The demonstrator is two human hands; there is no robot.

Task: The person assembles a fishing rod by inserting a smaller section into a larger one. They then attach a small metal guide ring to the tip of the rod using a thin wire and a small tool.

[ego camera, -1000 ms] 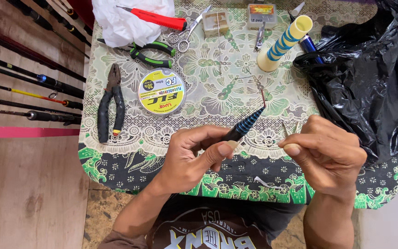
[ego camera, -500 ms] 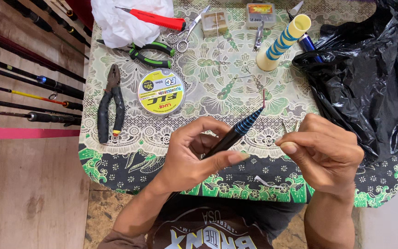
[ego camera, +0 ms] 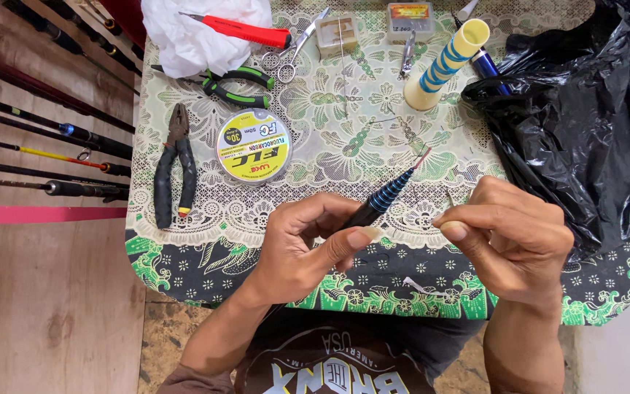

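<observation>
Head view. The left hand [ego camera: 308, 244] sits in the lower centre of the frame, closed around a dark rod tip [ego camera: 382, 201] with blue bands. Thumb and fingers pinch the lower end of the rod tip; its thin red end points toward the upper right, above the patterned table cover [ego camera: 329, 131]. The right hand [ego camera: 512, 237] sits in the lower right of the frame, just beside the rod tip. Its thumb and forefinger are pressed together near the left edge of the hand; what they pinch is too fine to make out.

On the table cover, upper left of centre, a round yellow line spool [ego camera: 254, 146] lies flat. Left of it lie black pliers [ego camera: 173, 164]. Above the spool lie green-handled pliers [ego camera: 238, 84], and beside these, small scissors [ego camera: 293, 51]. A red-handled tool [ego camera: 246, 31] rests on a white cloth [ego camera: 191, 36] at the top left. A cream cylinder with blue stripes [ego camera: 446, 62] lies tilted at the top right of centre. A black plastic bag [ego camera: 592, 109] fills the right side. Several fishing rods [ego camera: 45, 146] lie on the wooden floor at the left edge.
</observation>
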